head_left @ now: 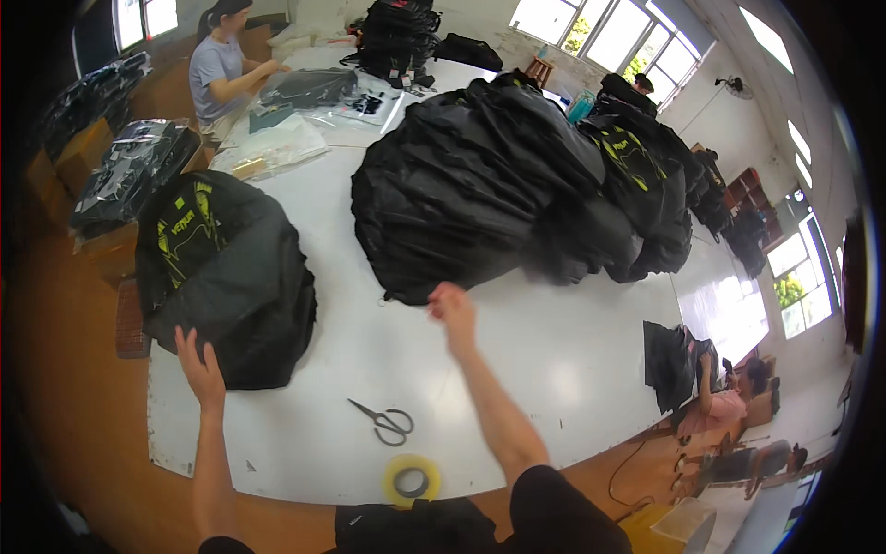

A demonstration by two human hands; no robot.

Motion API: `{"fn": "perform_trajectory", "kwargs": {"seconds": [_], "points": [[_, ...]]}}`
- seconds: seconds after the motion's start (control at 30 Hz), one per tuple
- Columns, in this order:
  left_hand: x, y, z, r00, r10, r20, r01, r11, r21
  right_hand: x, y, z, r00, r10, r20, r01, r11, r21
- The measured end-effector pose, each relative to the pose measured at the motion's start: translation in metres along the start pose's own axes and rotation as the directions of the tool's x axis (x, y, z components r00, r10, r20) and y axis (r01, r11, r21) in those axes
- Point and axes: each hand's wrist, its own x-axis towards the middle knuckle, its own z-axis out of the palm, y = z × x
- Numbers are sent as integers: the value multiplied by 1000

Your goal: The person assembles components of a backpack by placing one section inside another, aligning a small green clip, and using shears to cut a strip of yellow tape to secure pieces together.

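A black fabric bag (249, 263) with a yellow-green print lies at the left side of the white table (346, 346). My left hand (200, 369) rests against its near edge, fingers spread. Before me, my right hand (449, 309) is raised by the near edge of a large heap of black bags (471, 180). Its fingers are curled closed, and whatever may be in them is too small or hidden to tell. Between my arms lie black-handled scissors (386, 423), blades pointing away to the left. A roll of yellowish clear tape (395, 469) sits at the table's near edge.
A person (221, 78) stands at the far left by clear plastic bags (277, 148). Plastic-wrapped goods (138, 166) lie on cartons left of the table. More black bags (397, 42) are stacked at the back. Other people (724, 406) are at the right, beside black fabric pieces (669, 365).
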Motion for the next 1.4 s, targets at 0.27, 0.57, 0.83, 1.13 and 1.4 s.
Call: {"fn": "perform_trajectory", "kwargs": {"seconds": [0.27,0.57,0.83,1.13,1.4], "points": [[-242,66,22,919,-347,187,385,893,-235,184,-179,-134,864,-487,-125,304,704,-641],[-367,102,32,809,-529,255,577,797,-177,269,-246,-104,955,-260,-139,-9,447,-895],[-411,119,11,638,-737,223,769,597,-227,323,-250,-122,987,-141,-76,-41,241,-970],[-272,267,115,585,-458,670,811,340,-476,270,-286,-208,776,-617,132,389,302,-870],[-66,427,245,461,113,880,883,41,-468,72,-210,-308,814,-553,179,483,472,-738]]}}
